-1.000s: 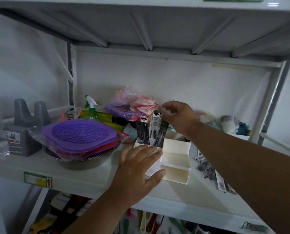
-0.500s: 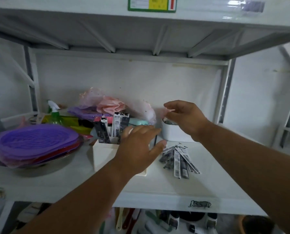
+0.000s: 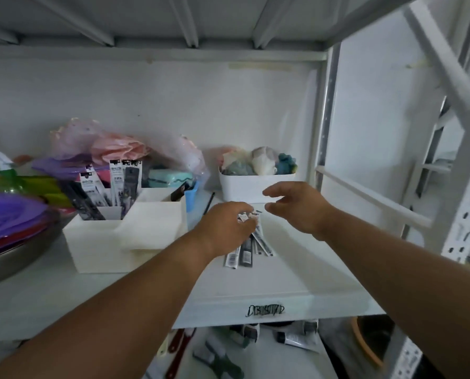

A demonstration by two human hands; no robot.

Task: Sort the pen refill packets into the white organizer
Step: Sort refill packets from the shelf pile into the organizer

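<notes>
The left hand point(image 3: 225, 225), having left the white plastic organizer point(image 3: 124, 236), is now grasping flat black-and-white refill packets point(image 3: 246, 248) lying right of it; the right hand point(image 3: 296, 206) is hovering released, so another batch is starting.

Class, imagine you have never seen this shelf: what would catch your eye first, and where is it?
Two bare arms reach in, the left hand over a loose pile of pen refill packets at mid-shelf, the right hand hovering just beyond. Left of them stands the white organizer, packets upright in its back compartment.
</notes>
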